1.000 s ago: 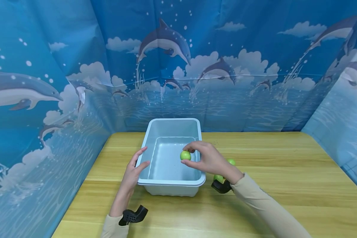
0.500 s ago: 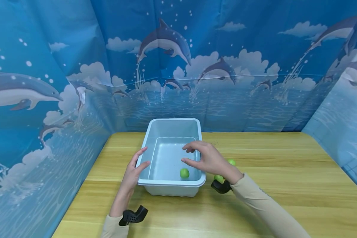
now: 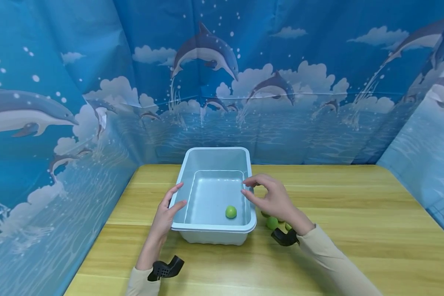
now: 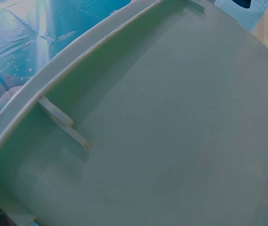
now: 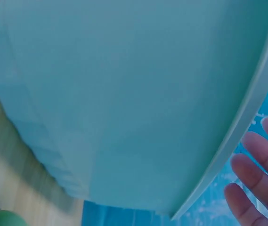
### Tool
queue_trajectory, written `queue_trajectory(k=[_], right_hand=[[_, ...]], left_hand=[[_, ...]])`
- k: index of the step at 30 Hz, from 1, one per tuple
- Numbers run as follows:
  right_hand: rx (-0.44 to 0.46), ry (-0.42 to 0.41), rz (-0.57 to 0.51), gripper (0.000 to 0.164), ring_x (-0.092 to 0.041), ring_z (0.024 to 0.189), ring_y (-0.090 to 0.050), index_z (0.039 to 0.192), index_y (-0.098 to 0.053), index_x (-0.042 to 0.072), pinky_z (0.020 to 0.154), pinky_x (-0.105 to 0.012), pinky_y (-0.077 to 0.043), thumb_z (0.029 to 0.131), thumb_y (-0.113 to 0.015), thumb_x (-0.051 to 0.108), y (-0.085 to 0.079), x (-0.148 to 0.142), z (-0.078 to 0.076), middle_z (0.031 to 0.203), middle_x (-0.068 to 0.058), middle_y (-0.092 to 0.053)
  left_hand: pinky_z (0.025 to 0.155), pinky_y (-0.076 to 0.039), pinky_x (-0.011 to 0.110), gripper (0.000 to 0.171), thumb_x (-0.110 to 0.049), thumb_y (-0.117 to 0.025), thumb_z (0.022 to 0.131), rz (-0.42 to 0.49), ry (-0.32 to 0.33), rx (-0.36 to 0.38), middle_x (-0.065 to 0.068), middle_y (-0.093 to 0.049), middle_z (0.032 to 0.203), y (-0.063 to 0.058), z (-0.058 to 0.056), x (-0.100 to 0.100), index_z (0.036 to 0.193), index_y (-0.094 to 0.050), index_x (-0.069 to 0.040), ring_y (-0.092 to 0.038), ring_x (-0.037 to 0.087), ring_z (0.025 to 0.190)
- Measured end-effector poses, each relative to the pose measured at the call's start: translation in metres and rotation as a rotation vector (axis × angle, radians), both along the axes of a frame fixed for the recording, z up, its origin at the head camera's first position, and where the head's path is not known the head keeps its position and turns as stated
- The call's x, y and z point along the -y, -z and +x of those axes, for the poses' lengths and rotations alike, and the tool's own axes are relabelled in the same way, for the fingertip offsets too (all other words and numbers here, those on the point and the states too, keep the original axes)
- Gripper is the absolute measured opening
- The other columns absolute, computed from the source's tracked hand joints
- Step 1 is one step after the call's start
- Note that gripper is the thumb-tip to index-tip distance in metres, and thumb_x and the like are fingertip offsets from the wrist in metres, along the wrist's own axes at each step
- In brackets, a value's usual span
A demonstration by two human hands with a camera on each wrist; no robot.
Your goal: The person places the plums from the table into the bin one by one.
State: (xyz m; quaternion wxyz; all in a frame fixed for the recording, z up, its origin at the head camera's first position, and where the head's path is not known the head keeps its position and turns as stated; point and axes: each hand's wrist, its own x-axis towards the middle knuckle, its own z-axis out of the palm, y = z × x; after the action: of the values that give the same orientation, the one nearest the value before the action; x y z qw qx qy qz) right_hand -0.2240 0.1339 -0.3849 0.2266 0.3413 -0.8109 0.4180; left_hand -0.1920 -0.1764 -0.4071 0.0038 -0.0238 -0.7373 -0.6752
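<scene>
A light blue plastic bin (image 3: 213, 227) stands on the table. My left hand (image 3: 165, 214) holds its left rim, thumb over the inside. One small green round fruit (image 3: 231, 212) lies on the bin floor near the front right corner. Over the bin's right rim, my right hand (image 3: 275, 199) hovers with thumb and fingers apart and nothing between them. In the right wrist view its fingers (image 5: 258, 176) are spread beside the rim. Just right of the bin sit several more green fruits (image 3: 271, 223), partly hidden by the right hand and wrist.
The wooden table (image 3: 340, 205) stretches out to the right of the bin. A blue dolphin-print curtain (image 3: 303, 135) hangs behind and at both sides. Black wrist cameras (image 3: 166, 269) are strapped to both wrists.
My right hand let go of the green fruit, which dropped into the bin and shifted slightly. The hand then moved right, to the rim. My left hand stays in place.
</scene>
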Motion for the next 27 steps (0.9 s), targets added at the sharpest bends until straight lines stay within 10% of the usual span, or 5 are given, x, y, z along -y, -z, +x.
queue_trajectory(k=[15,27], right_hand=[[0.011,0.139,-0.1,0.02,-0.016,0.067,-0.055,0.093,-0.067,0.001,0.059,-0.029,-0.048,0.076,-0.072,-0.009,-0.005,-0.031,0.027,0.079,-0.006,-0.061],[0.126,0.25,-0.017,0.016,-0.009,0.062,-0.052,0.097,-0.069,0.009,0.056,-0.023,-0.046,0.082,-0.074,0.007,0.049,-0.082,0.023,0.078,0.006,-0.056]], left_hand=[[0.109,-0.015,0.052,0.049,-0.017,-0.056,0.096,-0.002,-0.012,0.0,0.005,-0.019,0.154,0.001,0.001,0.001,0.142,-0.042,-0.022,-0.014,0.026,0.14],[0.109,-0.014,0.053,0.048,-0.018,-0.056,0.096,-0.006,-0.01,0.005,0.005,-0.018,0.155,0.0,0.0,0.0,0.142,-0.042,-0.023,-0.014,0.027,0.14]])
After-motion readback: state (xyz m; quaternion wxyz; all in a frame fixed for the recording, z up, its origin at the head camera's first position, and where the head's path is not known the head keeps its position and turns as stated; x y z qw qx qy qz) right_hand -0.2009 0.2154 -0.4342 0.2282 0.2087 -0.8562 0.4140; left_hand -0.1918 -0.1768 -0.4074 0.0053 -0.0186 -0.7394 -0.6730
